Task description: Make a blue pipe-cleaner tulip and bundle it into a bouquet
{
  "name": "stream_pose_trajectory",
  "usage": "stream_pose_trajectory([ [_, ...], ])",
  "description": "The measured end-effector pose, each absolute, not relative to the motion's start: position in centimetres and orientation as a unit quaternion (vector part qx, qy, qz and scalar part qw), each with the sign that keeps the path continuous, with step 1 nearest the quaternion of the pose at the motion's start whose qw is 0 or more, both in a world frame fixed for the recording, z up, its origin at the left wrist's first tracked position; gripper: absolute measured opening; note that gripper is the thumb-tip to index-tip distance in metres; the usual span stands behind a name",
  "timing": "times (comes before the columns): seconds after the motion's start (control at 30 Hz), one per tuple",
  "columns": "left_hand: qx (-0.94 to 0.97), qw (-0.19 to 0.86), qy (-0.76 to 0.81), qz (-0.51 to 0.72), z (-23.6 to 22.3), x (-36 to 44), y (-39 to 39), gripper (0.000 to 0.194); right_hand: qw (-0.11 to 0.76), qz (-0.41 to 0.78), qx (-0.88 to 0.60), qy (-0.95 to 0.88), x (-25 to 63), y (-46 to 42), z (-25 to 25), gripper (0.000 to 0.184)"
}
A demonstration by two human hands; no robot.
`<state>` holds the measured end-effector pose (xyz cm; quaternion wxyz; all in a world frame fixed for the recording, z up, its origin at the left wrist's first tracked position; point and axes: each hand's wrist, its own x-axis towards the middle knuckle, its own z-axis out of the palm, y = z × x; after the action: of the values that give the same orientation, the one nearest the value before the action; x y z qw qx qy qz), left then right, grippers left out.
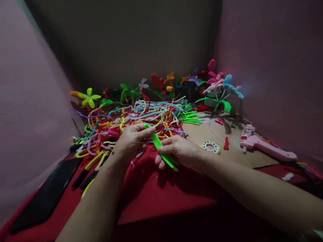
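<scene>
A flat bright green bundle of folded pipe cleaners (156, 142) slants between my two hands above the red cloth. My left hand (133, 139) pinches its upper end between thumb and fingers. Lower down, my right hand (176, 149) grips the same bundle, thumb on top and fingers beneath. A few loose green tips stick out past the right fingers at the lower end. Just behind the hands lies a tangled heap of many-coloured pipe cleaners (148, 112), with straight green pipe cleaners (190, 116) at its right side.
Pliers with yellow and black handles (88, 169) and a black flat object (46, 198) lie left. On the wooden board (194, 134) are a white disc (210, 146), a red clip (226, 143) and a pink glue gun (267, 144). Pipe-cleaner flowers (215, 84) line the back.
</scene>
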<state>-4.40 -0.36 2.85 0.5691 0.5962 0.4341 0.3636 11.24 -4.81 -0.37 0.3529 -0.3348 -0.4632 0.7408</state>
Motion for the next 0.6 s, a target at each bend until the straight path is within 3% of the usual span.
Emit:
stream_pose_trajectory([
  [0.2, 0.634, 0.532, 0.450, 0.336, 3.4, -2.9, -1.7, 0.027, 0.391, 0.748, -0.314, -0.435, 10.9, -4.6, -0.4, 0.022],
  [0.43, 0.638, 0.504, 0.450, 0.371, 3.3, -2.4, -2.1, 0.029, 0.405, 0.748, -0.342, -0.400, 11.0, -4.4, -0.3, 0.016],
  [0.6, 0.620, 0.499, 0.431, 0.426, 2.9, -2.5, -1.8, 0.018, 0.405, 0.750, -0.337, -0.400, 11.0, -4.4, -0.4, 0.019],
])
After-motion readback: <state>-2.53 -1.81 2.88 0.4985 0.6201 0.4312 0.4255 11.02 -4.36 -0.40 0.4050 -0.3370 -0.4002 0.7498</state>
